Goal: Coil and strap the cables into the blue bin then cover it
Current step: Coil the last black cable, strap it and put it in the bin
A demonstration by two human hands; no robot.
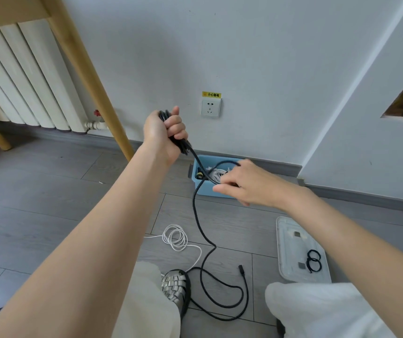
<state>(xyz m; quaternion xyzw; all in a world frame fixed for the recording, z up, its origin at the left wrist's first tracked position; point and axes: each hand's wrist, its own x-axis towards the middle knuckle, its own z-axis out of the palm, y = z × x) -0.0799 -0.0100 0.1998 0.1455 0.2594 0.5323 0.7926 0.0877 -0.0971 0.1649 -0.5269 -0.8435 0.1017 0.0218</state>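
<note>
The left hand [165, 129] grips the limp, light black cable [204, 236] coils; the right hand [240, 182] apparently pinches the next loop.

Appeared matt, braided: black cable [196, 215]. Looked smooth plastic: blue bin [201, 189], translucent lid [290, 252]. Showed matt woodgrain: floor [49, 191].

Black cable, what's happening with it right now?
A person is coiling the black cable. The left hand grips the gathered loops, raised above the floor, while the right hand guides a loop over the blue bin, which already holds white cables. The rest trails on the floor. A white cable lies loosely coiled nearby; the clear lid lies off the bin, black bands on it.
</note>
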